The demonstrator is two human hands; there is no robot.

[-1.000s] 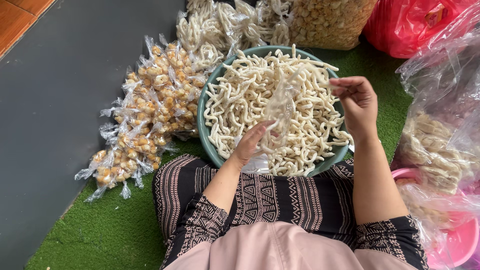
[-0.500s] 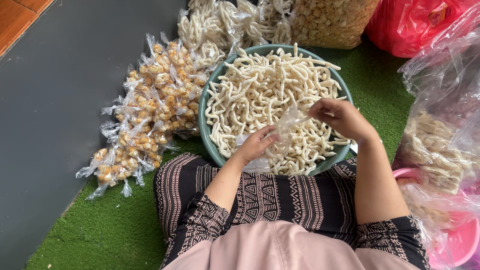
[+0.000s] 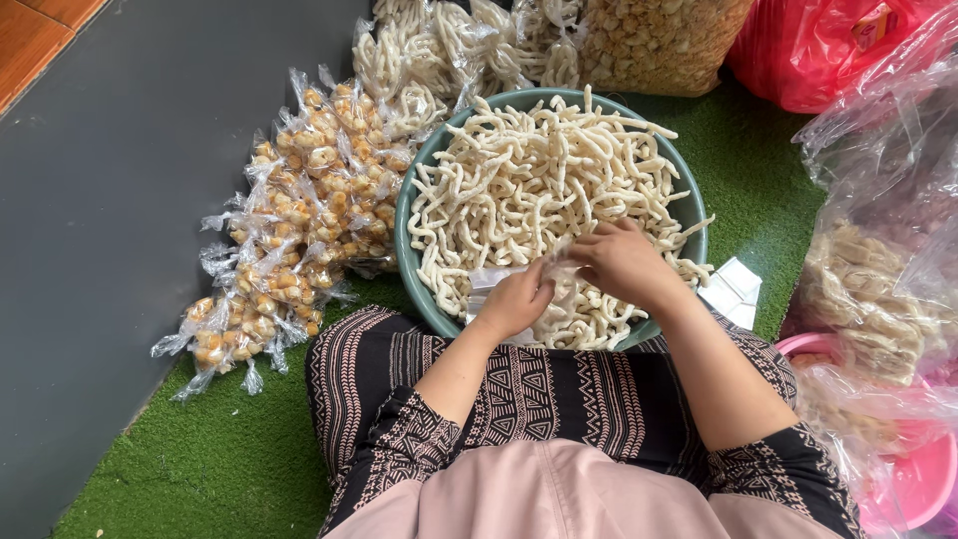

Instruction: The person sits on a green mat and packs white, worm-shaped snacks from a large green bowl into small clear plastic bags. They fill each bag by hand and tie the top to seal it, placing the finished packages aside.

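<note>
Both hands meet over the green basin (image 3: 411, 262) of pale cracker sticks (image 3: 529, 180), left hand (image 3: 516, 299) and right hand (image 3: 621, 262) pinching a small clear bag (image 3: 496, 279), which could slip and spill.

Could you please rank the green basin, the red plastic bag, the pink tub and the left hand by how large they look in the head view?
1. green basin
2. red plastic bag, partly cut off
3. pink tub, also cut off, so unsure
4. left hand

Small clear plastic bag (image 3: 519, 277), crumpled, over pale cracker sticks (image 3: 539, 170) heaped in green basin (image 3: 411, 262).
</note>
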